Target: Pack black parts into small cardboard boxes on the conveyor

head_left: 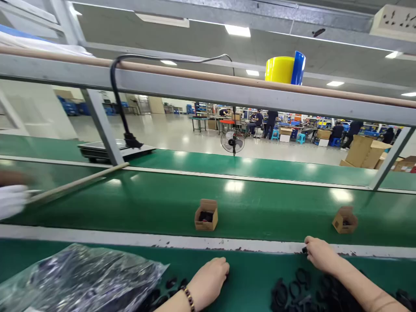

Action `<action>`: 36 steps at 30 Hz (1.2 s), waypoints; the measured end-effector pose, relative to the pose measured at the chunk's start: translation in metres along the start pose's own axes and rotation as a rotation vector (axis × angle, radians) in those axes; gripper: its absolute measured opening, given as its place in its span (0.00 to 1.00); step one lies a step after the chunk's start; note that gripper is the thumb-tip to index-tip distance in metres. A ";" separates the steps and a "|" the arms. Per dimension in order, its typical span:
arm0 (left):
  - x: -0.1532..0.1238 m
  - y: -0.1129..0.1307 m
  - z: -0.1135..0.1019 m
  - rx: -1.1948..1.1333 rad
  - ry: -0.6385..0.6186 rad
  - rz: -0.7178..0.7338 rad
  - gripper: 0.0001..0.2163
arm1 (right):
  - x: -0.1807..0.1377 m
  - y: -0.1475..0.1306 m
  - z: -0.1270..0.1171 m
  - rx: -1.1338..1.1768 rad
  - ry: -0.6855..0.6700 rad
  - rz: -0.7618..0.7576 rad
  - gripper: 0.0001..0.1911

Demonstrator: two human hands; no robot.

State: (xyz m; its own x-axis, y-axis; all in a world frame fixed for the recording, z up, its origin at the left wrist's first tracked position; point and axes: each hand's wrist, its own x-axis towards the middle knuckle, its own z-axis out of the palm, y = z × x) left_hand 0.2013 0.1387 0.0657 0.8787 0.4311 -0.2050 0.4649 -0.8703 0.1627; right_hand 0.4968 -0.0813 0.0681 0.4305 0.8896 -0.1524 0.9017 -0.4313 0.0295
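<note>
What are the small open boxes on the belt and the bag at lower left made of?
Boxes: brown corrugated cardboard by the look, matte, flaps folded open. Bag: thin clear plastic film, glossy and crinkled with white glare. Belt: green, smooth, probably PVC or rubber, mirroring the ceiling lights.

Scene is brightly and evenly lit by ceiling panels (237,30) overhead. Glare patches are thrown on the green belt (234,186) and the far floor. Shadows are soft. Motion blur is seen at the far-left gloved hand (11,200); straight rails are bowed near the edges.

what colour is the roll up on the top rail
Yellow, with a blue roll beside it; the yellow roll shows in the head view.
</note>
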 end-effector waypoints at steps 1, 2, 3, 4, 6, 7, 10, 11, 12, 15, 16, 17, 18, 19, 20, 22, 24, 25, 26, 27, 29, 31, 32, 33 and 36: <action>0.001 0.000 -0.001 0.033 -0.015 0.004 0.14 | 0.001 -0.001 0.002 0.002 -0.010 -0.002 0.09; 0.001 0.000 -0.001 0.056 -0.029 0.004 0.14 | 0.001 -0.002 0.004 0.005 -0.026 -0.001 0.07; 0.002 0.000 -0.002 0.068 -0.045 0.003 0.14 | 0.001 -0.003 0.007 0.008 -0.043 0.000 0.06; 0.003 0.000 -0.002 0.070 -0.059 0.000 0.15 | 0.001 -0.004 0.011 0.010 -0.059 0.001 0.06; 0.004 -0.001 -0.001 0.065 -0.069 -0.007 0.15 | 0.000 -0.002 0.016 0.011 -0.071 -0.002 0.08; 0.005 -0.002 0.001 0.063 -0.062 -0.009 0.15 | 0.000 0.001 0.016 0.011 -0.065 0.000 0.10; 0.007 -0.004 0.005 0.071 -0.035 -0.010 0.15 | 0.000 0.022 0.009 0.007 0.005 0.041 0.11; 0.008 -0.004 0.006 0.074 -0.032 -0.010 0.15 | 0.001 0.034 0.004 0.004 0.043 0.071 0.11; 0.009 -0.005 0.006 0.075 -0.030 -0.008 0.14 | 0.002 0.048 -0.003 -0.001 0.087 0.107 0.12; 0.012 -0.004 0.005 0.075 -0.031 -0.004 0.13 | 0.005 0.096 -0.020 -0.019 0.205 0.231 0.15; 0.012 -0.004 0.005 0.074 -0.034 -0.007 0.13 | 0.007 0.110 -0.023 -0.028 0.229 0.264 0.17; 0.012 -0.003 0.004 0.072 -0.039 -0.010 0.13 | 0.009 0.123 -0.025 -0.037 0.246 0.284 0.18; 0.013 -0.003 0.002 0.069 -0.045 -0.014 0.13 | 0.012 0.132 -0.025 -0.046 0.258 0.292 0.19; 0.013 -0.002 0.001 0.063 -0.053 -0.019 0.13 | 0.016 0.138 -0.024 -0.057 0.266 0.287 0.19; 0.012 -0.001 0.000 0.058 -0.060 -0.025 0.12 | 0.020 0.142 -0.022 -0.067 0.273 0.271 0.19; 0.012 0.000 -0.002 0.046 -0.067 -0.032 0.12 | 0.030 0.142 -0.017 -0.087 0.282 0.226 0.19; 0.012 0.000 -0.003 0.039 -0.066 -0.040 0.11 | 0.041 0.137 -0.012 -0.103 0.283 0.178 0.18; 0.012 0.000 -0.004 0.038 -0.066 -0.042 0.11 | 0.046 0.135 -0.010 -0.110 0.279 0.157 0.18; 0.012 0.000 -0.004 0.036 -0.066 -0.044 0.11 | 0.051 0.132 -0.008 -0.117 0.272 0.140 0.17; 0.012 0.000 -0.004 0.035 -0.067 -0.043 0.11 | 0.056 0.130 -0.007 -0.124 0.263 0.127 0.17; 0.013 -0.001 -0.003 0.033 -0.067 -0.039 0.11 | 0.064 0.127 -0.006 -0.144 0.244 0.112 0.16; 0.014 -0.003 0.000 0.028 -0.061 -0.030 0.11 | 0.070 0.123 -0.006 -0.164 0.226 0.100 0.14; 0.015 -0.004 0.001 0.024 -0.058 -0.028 0.11 | 0.072 0.121 -0.006 -0.173 0.220 0.089 0.13; 0.016 -0.005 0.003 0.021 -0.054 -0.027 0.11 | 0.074 0.118 -0.007 -0.181 0.216 0.072 0.12; 0.018 -0.007 0.004 0.003 -0.037 -0.028 0.10 | 0.076 0.106 -0.007 -0.195 0.222 0.022 0.13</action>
State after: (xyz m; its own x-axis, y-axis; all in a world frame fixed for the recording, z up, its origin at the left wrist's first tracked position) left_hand 0.2133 0.1514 0.0569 0.8610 0.4459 -0.2449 0.4886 -0.8588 0.1540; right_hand 0.6257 -0.0587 0.0669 0.4286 0.9008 0.0697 0.8734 -0.4328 0.2234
